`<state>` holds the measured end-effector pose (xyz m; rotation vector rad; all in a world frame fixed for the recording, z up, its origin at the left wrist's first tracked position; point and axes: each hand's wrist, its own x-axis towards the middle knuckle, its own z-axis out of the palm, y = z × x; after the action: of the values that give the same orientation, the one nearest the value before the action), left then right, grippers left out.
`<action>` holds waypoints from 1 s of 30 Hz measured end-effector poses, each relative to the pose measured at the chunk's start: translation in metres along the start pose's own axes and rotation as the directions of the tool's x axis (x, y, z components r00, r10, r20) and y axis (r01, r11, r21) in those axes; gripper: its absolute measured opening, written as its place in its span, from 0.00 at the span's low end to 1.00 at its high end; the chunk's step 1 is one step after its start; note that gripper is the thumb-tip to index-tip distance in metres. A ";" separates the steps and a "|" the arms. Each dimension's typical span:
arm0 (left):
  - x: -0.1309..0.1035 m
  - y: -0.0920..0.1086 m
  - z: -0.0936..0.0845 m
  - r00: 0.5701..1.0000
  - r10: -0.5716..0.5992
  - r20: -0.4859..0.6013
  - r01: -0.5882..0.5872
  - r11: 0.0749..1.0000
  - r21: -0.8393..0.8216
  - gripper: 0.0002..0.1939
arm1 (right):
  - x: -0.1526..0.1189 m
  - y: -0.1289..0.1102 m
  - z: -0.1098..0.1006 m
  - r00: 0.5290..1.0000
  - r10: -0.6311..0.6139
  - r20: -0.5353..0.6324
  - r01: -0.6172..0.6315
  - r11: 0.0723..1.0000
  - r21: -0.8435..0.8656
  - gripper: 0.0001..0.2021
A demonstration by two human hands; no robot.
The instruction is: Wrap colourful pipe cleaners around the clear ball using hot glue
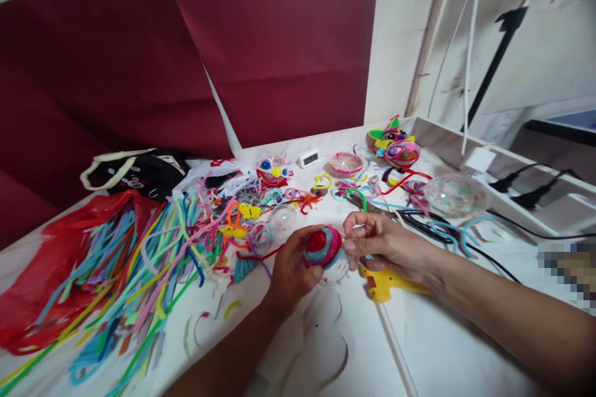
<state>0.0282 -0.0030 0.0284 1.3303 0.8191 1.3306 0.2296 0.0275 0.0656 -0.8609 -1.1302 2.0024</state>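
Observation:
My left hand (pixel 294 270) is closed around a small ball (pixel 323 247) covered in coils of red, pink and blue pipe cleaner. Just to the right of the ball, my right hand (pixel 388 242) has its thumb and fingertips pinched together near the ball's edge. Whatever lies in that pinch is too small to make out. Under my right hand rests a yellow glue gun (pixel 379 285), a long whitish glue stick (pixel 395 347) extending from it toward me. A red pipe cleaner (pixel 261 255) runs out to the left of my left hand.
Loose pipe cleaners (pixel 158 260) spill from a red plastic bag (pixel 41 279) at left. Clear bowls (pixel 459 195), a finished-looking colourful figure (pixel 395 146), a small white digital clock (pixel 308 158) and a black bag (pixel 139 175) stand farther back. Black cables (pixel 526 189) plug in at right.

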 end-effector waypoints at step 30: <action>0.000 -0.007 -0.002 0.994 -0.105 0.017 0.106 0.990 -0.090 0.29 | 0.000 -0.005 -0.011 0.996 -0.082 -0.024 0.071 0.953 -0.295 0.20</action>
<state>0.0278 -0.0007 0.0214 1.2073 0.8001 1.2606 0.2399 0.0340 0.0655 -0.9811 -1.4422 1.7746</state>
